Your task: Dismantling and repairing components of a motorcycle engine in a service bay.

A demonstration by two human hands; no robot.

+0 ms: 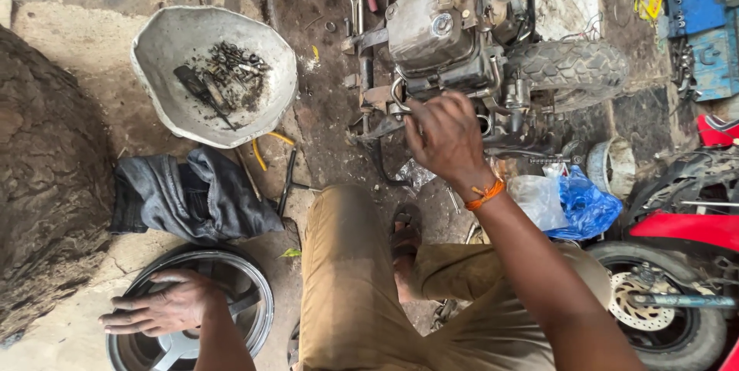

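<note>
My right hand (445,137), an orange thread on its wrist, reaches forward onto the lower side of a grimy motorcycle engine (450,28) standing on the ground. Its fingers are curled at a part by the engine's base; what they hold is hidden. My left hand (163,305) lies flat, fingers spread, on the rim of a bare wheel rim (258,294) lying at lower left. My bent legs in khaki trousers (346,279) fill the bottom centre, with a sandalled foot (406,232) below the engine.
A dented metal basin (169,48) holding several bolts and a tool sits at upper left. A dark cloth (192,198) lies beside it. A tyre (570,67), blue plastic bag (585,205), red motorcycle wheel (662,309) and blue toolboxes (704,25) crowd the right. Loose tools lie around.
</note>
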